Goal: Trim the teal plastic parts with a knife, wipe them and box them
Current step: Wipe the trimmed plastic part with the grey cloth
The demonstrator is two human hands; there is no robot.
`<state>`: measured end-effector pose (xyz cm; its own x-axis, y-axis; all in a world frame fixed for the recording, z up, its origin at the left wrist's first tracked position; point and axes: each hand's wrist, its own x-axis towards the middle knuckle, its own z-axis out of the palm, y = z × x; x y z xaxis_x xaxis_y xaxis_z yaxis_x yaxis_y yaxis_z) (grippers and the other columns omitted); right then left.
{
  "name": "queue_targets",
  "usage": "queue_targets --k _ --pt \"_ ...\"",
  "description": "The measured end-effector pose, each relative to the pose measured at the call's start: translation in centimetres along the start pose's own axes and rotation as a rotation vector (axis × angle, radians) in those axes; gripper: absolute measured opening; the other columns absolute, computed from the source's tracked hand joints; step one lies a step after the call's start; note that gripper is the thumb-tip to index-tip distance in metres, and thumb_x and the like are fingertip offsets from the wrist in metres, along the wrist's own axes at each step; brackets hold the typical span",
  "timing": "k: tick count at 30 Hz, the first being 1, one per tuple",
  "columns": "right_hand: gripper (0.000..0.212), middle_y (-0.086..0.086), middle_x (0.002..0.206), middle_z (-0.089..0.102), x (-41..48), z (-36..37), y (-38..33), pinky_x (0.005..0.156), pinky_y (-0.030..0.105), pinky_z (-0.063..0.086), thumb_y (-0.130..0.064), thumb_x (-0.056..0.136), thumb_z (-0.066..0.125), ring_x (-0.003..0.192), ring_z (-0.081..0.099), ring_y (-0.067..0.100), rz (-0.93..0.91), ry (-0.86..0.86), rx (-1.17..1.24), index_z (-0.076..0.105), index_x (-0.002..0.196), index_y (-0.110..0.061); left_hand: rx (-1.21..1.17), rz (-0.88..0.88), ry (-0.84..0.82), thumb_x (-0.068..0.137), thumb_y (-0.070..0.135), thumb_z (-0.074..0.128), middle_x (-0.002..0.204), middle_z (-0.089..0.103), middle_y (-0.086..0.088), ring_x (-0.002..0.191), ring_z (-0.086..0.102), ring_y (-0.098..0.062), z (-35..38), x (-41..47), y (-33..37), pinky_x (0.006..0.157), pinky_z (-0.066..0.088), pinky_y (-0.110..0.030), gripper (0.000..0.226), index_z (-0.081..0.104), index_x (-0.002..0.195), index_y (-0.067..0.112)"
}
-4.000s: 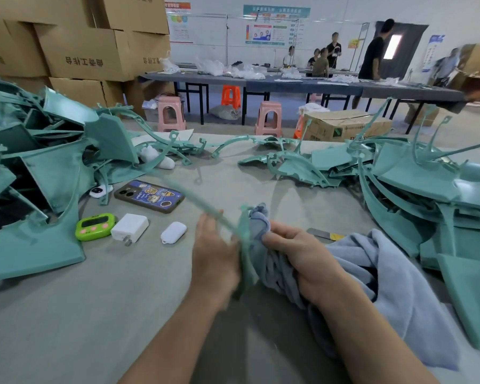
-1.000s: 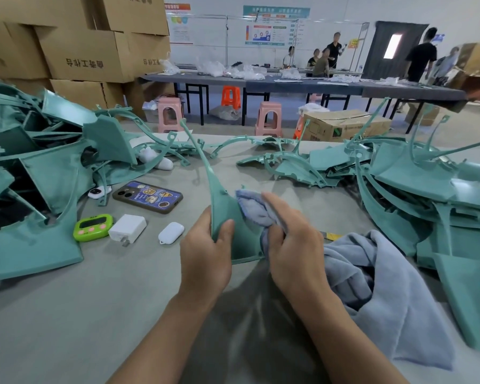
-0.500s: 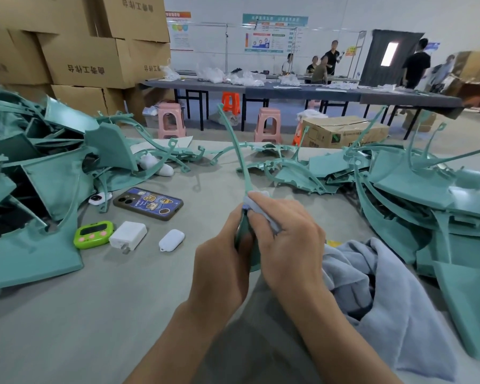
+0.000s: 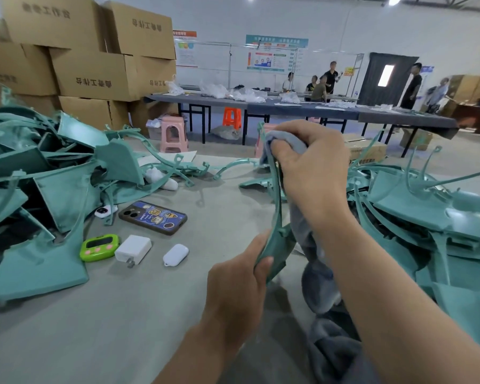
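Grips the wide lower end of a curved teal plastic part (image 4: 278, 239) in the left hand (image 4: 239, 284), thumb and fingers curled round it, above the grey tabletop (image 4: 122, 314). Holds the part upright, its thin arm rising to the right hand (image 4: 313, 167). Pinches a fold of grey-blue cloth (image 4: 316, 284) round that thin arm near its top with the right hand, curled tight. Lets the rest of the cloth hang down behind the part and below the right wrist, onto the tabletop to the right of the left hand.

Shows a heap of teal parts (image 4: 61, 200) well to the left of the left hand and another heap (image 4: 427, 217) just right of the right forearm. Shows, between the left hand and the left heap, a phone (image 4: 153, 217) lying camera side up, a green timer (image 4: 99, 247), a white charger (image 4: 133, 249) and a small white case (image 4: 175, 254), all flat on the tabletop and apart from each other. Shows stacked cardboard boxes (image 4: 94, 73) far beyond the left heap, and a pink stool (image 4: 173, 134) on the floor past the tabletop's far edge.
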<state>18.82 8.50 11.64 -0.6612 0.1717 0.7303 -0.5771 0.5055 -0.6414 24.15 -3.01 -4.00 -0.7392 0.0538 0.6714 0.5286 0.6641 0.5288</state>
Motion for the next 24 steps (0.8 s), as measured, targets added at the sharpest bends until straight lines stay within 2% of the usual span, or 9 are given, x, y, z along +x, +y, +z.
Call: queue_targets --k 4,7,11,14,17,19,21,23,24 --pt "0.021 -0.024 0.082 0.075 -2.1 -0.1 1.2 0.066 0.011 0.052 -0.011 0.09 0.072 0.079 0.069 -0.003 0.08 -0.133 0.091 0.082 0.096 -0.029 -0.029 -0.023 0.018 0.097 0.036 0.046 0.087 0.074 0.004 0.09 0.054 -0.025 -0.1 -0.1 -0.4 0.061 0.031 -0.024 0.041 0.051 0.138 0.036" --pt "0.026 -0.026 0.087 0.075 -5.2 -0.7 2.7 0.071 0.011 0.054 -0.004 0.089 0.073 0.082 0.07 -0.004 0.086 -0.21 0.094 0.083 0.096 -0.027 -0.06 -0.09 0.049 0.097 0.037 0.046 0.086 0.074 0.004 0.076 0.062 -0.025 -0.4 0.2 -0.9 0.064 0.044 -0.033 0.04 0.054 0.136 0.037" --pt "0.033 -0.022 0.103 0.075 -8.6 -1.5 4.2 0.09 0.014 0.053 0.001 0.086 0.071 0.1 0.067 -0.007 0.053 -0.348 -0.061 0.083 0.099 -0.027 -0.097 -0.082 0.072 0.104 0.036 0.045 0.087 0.071 0.007 0.074 0.062 -0.025 -0.7 0.4 -1.6 0.062 0.044 -0.036 0.029 0.056 0.131 0.035" --pt "0.035 -0.026 0.093 0.075 -9.5 -2.0 5.0 0.075 0.009 0.051 -0.003 0.091 0.067 0.089 0.067 -0.009 0.157 -0.227 -0.018 0.081 0.095 -0.035 -0.064 -0.093 0.079 0.102 0.038 0.045 0.086 0.07 0.007 0.074 0.06 -0.024 -0.3 0.3 -1.7 0.062 0.044 -0.037 0.028 0.058 0.126 0.034" --pt "0.03 -0.021 0.086 0.073 -9.6 -2.7 7.0 0.065 0.013 0.049 -0.011 0.092 0.062 0.081 0.065 -0.003 0.347 0.043 -0.137 0.077 0.089 -0.037 -0.086 -0.191 0.103 0.097 0.035 0.048 0.088 0.07 0.007 0.079 0.06 -0.024 0.0 0.2 -2.1 0.067 0.045 -0.038 0.026 0.061 0.12 0.029" --pt "0.032 -0.012 0.1 0.072 -10.5 -3.0 8.8 0.072 0.02 0.05 -0.009 0.094 0.061 0.084 0.063 0.006 0.451 0.164 -0.231 0.075 0.103 -0.036 -0.185 -0.297 0.116 0.093 0.034 0.048 0.09 0.07 0.011 0.083 0.06 -0.016 -0.1 0.1 -2.6 0.072 0.046 -0.034 0.026 0.063 0.113 0.027" --pt "0.053 0.001 0.131 0.06 -11.8 -3.3 9.9 0.095 0.024 0.042 -0.002 0.093 0.064 0.109 0.057 0.018 0.531 0.206 -0.315 0.062 0.137 -0.032 -0.33 -0.463 0.173 0.091 0.027 0.051 0.086 0.07 0.018 0.081 0.061 -0.003 0.0 0.5 -3.3 0.071 0.046 -0.022 0.018 0.064 0.104 0.026" --pt "0.068 0.0 0.15 0.051 -12.9 -3.2 10.0 0.112 0.03 0.03 0.008 0.086 0.067 0.134 0.043 0.022 0.396 0.148 -0.463 0.056 0.144 -0.027 -0.434 -0.619 0.269 0.094 0.016 0.055 0.077 0.067 0.027 0.074 0.06 0.005 0.0 0.8 -3.9 0.064 0.044 -0.015 0.012 0.065 0.09 0.02" --pt "0.066 0.0 0.15 0.054 -13.3 -2.8 9.7 0.114 0.032 0.026 0.012 0.082 0.068 0.136 0.043 0.023 0.238 0.104 -0.543 0.062 0.138 -0.023 -0.458 -0.671 0.307 0.094 0.012 0.056 0.072 0.065 0.028 0.068 0.058 0.005 0.0 1.0 -4.2 0.063 0.044 -0.016 0.014 0.065 0.085 0.017"
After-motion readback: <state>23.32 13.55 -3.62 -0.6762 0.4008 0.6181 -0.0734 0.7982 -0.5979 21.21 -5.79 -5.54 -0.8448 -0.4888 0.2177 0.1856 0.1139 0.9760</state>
